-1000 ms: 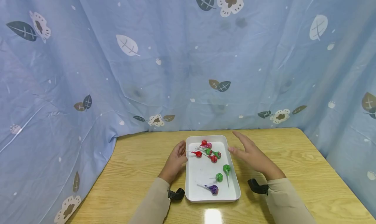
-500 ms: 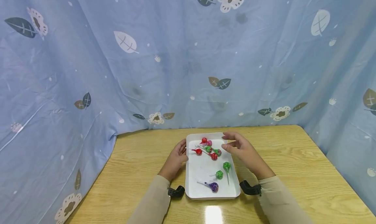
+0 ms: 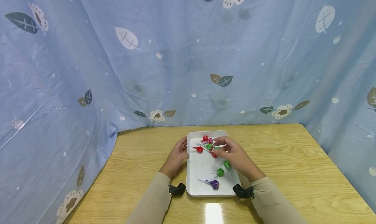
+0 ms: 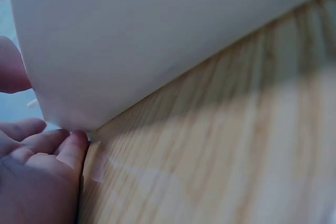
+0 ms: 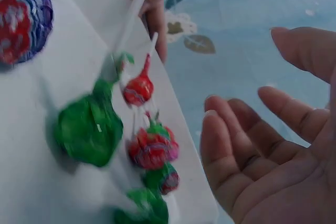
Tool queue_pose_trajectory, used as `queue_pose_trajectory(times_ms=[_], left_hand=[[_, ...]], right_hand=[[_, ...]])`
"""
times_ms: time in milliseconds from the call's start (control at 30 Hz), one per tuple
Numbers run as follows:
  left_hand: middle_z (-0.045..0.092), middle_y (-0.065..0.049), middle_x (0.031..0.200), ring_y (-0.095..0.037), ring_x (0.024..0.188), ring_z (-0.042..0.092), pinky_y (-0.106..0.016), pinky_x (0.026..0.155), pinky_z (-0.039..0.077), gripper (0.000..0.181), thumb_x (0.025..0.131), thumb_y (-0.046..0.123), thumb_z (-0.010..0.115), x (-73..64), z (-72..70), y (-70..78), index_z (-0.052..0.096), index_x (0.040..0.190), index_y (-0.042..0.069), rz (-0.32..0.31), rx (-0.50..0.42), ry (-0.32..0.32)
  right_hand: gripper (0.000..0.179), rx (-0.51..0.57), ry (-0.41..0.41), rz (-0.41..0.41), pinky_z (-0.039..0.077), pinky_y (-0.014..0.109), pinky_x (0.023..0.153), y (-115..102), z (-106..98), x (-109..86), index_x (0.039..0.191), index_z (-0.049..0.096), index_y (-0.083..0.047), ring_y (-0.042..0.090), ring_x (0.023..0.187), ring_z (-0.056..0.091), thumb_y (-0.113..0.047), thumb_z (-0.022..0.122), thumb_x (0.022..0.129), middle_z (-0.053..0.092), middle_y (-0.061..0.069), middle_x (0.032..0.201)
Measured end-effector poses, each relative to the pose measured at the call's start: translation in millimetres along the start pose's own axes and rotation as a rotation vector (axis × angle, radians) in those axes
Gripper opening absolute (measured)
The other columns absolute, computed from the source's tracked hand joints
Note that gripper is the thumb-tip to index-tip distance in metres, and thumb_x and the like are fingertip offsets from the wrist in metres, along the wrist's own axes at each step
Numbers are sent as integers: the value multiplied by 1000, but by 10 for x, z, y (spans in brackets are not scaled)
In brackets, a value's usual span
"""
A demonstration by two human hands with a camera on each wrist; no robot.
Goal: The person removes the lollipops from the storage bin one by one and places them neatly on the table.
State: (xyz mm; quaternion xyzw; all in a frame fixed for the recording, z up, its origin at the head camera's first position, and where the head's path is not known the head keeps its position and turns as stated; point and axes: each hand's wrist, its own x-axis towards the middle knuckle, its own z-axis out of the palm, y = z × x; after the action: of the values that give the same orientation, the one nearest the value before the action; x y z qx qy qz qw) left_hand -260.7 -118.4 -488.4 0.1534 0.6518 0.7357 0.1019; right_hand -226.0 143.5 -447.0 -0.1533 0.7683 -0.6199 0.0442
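A shallow white tray [image 3: 201, 170] on the table holds several wrapped lollipops. My left hand [image 3: 174, 160] is at its left side, relaxed fingers [image 4: 68, 150] by the base of the wall, thumb at the rim. Over the far right part of the tray is my right hand [image 3: 236, 155], thumb and fingers spread; in the head view they overlap green and red lollipops. The right wrist view shows nothing between those fingers. Farther left lies a red lollipop [image 3: 199, 149]. A purple lollipop [image 3: 215, 184] and a green lollipop [image 3: 220, 172] are toward the near end.
The tray stands on a light wooden table [image 3: 141, 152]. A blue patterned curtain [image 3: 188, 60] hangs behind the table and along its sides. Each wrist wears a black camera mount, including the left mount [image 3: 177, 189] beside the tray's near left corner.
My right hand has moved left from beyond the tray's right edge to above the far lollipops, its fingers drawing closer together. My left hand stays at the tray's left side.
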Motion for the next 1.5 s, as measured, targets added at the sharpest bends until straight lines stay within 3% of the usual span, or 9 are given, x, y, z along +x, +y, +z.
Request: queue_pose_trajectory(times_ms=[133,300,533,733,1000,1167,1333,1500], left_hand=[[19,-17,155,-31,141,20,-42,112,22,79,81,-19,44,53,-38,-107,15,152,1,4,-2,-1],[24,-11,155,-26,140,24,-37,110,26,80,80,-16,47,98,-70,-174,19,152,5,9,12,21],[27,-9,154,-24,139,27,-33,109,29,77,80,-14,46,116,-73,-165,22,151,6,18,25,34],[24,-11,155,-26,140,23,-36,110,25,78,81,-15,44,119,-69,-118,19,152,5,0,22,19],[19,-18,155,-32,141,19,-41,112,22,78,80,-14,44,33,-5,96,14,151,-2,-5,19,-23],[19,-18,155,-33,141,19,-44,111,22,77,80,-15,44,13,0,83,15,151,-2,-12,12,-9],[19,-17,155,-32,141,19,-42,111,22,77,81,-17,44,8,-9,52,15,151,-1,-24,20,-8],[18,-15,156,-29,141,19,-40,112,22,79,82,-17,43,59,-61,-110,14,152,2,-19,23,-9]], right_hand=[[36,-33,-7,20,51,52,75,22,57,10,118,61,-21,30,92,57,-30,72,85,57,13,120],[33,-157,35,19,51,42,70,51,74,32,115,63,-24,26,92,57,-33,73,85,60,8,116],[38,-360,57,-2,51,34,68,101,98,62,119,63,-13,19,89,57,-26,73,85,55,10,116],[36,-504,14,-17,48,33,71,136,141,65,117,65,-13,14,85,53,-28,73,85,54,4,113],[26,-677,2,-28,45,30,68,182,222,40,105,68,-18,10,79,50,-26,75,82,54,-4,104],[20,-804,-43,-37,43,30,65,201,276,20,98,68,-22,8,75,49,-23,76,80,54,-10,94],[17,-841,-70,-39,44,31,69,206,297,9,94,67,-24,7,78,51,-20,76,80,56,-14,90],[18,-795,-61,-30,43,29,64,191,301,-1,97,67,-22,7,73,50,-20,75,82,55,-13,87]])
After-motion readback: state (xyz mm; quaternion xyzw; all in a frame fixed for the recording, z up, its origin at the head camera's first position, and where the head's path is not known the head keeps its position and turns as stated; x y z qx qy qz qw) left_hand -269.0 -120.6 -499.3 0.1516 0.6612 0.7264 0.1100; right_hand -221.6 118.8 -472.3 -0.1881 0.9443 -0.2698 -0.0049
